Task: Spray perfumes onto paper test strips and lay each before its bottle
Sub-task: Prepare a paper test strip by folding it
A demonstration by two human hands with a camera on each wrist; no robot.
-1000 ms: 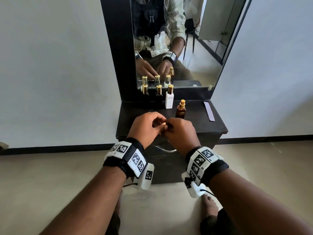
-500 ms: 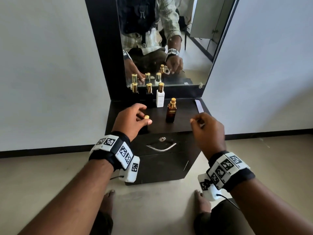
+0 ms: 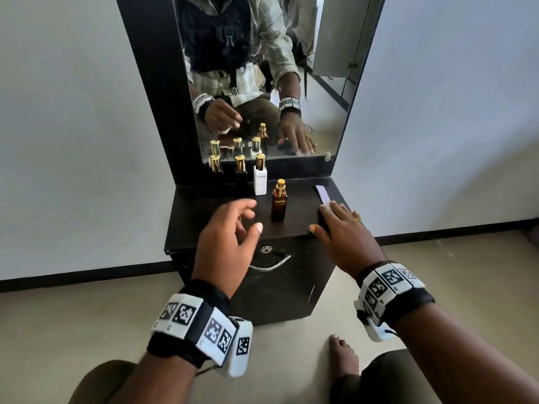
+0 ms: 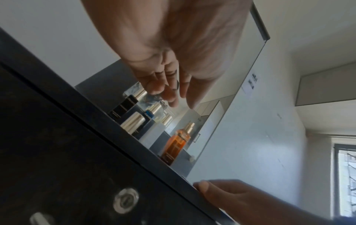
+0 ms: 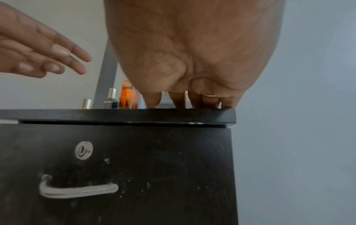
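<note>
- Head view: the amber bottle stands upright near the middle of the dark cabinet top, its gold spray head uncovered; behind it, against the mirror, stand a white bottle and two dark bottles with gold caps; the left hand hovers just beside the amber bottle, fingers spread and loosely bent, holding nothing; the right hand lies flat at the right of the top, fingers straight and a little apart, covering the near end of the pale paper strips.
- Left wrist view: the left hand is blurred, but its fingers are apart and empty; the amber bottle is beyond them; it looks like glass, so probably rather heavy for its size, smooth and breakable; the flat sides of the body seem the best place to hold it, with a finger free for the spray head.
- Right wrist view: the right hand has its fingertips on the cabinet top, straight and not pinching; the strips are not seen here; paper is thin, light and easy to bend, so one strip should probably be slid toward the edge and pinched at one end.
</note>
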